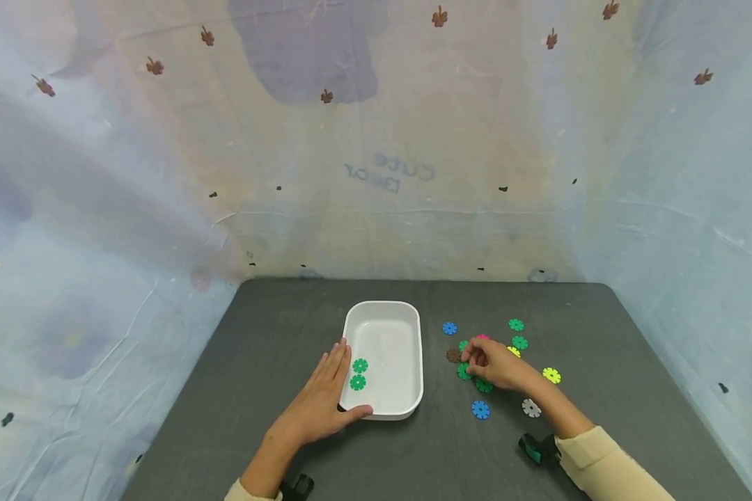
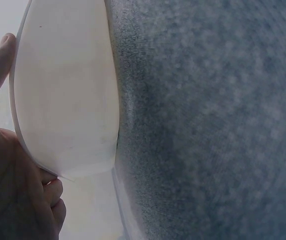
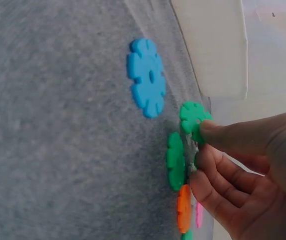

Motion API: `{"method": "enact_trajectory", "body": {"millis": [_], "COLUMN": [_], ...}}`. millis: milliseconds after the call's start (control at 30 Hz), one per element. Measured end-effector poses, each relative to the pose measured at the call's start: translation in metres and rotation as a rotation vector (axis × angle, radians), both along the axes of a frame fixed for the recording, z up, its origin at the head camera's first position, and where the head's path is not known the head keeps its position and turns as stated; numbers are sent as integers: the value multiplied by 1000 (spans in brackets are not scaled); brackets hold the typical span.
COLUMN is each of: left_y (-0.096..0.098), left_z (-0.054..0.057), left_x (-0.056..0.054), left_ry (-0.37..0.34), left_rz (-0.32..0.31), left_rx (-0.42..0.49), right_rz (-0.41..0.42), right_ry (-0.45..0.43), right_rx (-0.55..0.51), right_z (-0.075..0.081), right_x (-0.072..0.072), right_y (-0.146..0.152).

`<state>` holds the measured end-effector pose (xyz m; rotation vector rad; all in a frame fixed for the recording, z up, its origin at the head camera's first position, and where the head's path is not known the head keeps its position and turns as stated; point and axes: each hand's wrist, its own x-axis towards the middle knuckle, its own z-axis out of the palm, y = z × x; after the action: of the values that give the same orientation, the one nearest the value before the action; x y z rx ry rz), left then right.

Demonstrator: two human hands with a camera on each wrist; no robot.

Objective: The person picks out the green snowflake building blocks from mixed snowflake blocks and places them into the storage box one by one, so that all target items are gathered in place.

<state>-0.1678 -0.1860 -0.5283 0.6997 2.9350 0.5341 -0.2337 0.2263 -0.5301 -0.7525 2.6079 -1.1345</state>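
A white rectangular tray (image 1: 384,406) holds two green notched discs (image 1: 360,365) near its left wall. My left hand (image 1: 316,403) rests against the tray's near left corner, fingers straight along the left rim and thumb across the near rim. In the left wrist view the tray's outer wall (image 2: 68,90) fills much of the picture. To the right of the tray, my right hand (image 1: 498,363) is over scattered notched plastic discs. Thumb and fingers pinch a green disc (image 3: 191,116) at its edge; the fingers partly hide others.
Around the right hand lie blue discs (image 1: 480,410), a brown one (image 1: 454,355), a white one (image 1: 531,408), a yellow one (image 1: 551,376) and more green ones (image 1: 517,325). Everything lies on a dark grey table (image 1: 276,313), with a patterned sheet (image 1: 382,236) hanging behind.
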Motion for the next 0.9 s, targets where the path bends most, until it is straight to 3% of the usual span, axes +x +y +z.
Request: {"method": "enact_trajectory", "body": {"millis": [333,733,900], "left_y": [-1,-3,-2], "left_z": [0,-2,-4], "left_x": [-1,0,-1], "left_ry": [4,1,17], "left_rz": [1,2,2], "left_rx": [-9,-6,-11], "right_rz": [8,-77,-93], "right_ry": [61,79,42], "right_rx": [-34,-224,-307], "right_z": [8,29,39], "right_x": [-10,-21,-29], "right_y": [-7,-44,-64]}}
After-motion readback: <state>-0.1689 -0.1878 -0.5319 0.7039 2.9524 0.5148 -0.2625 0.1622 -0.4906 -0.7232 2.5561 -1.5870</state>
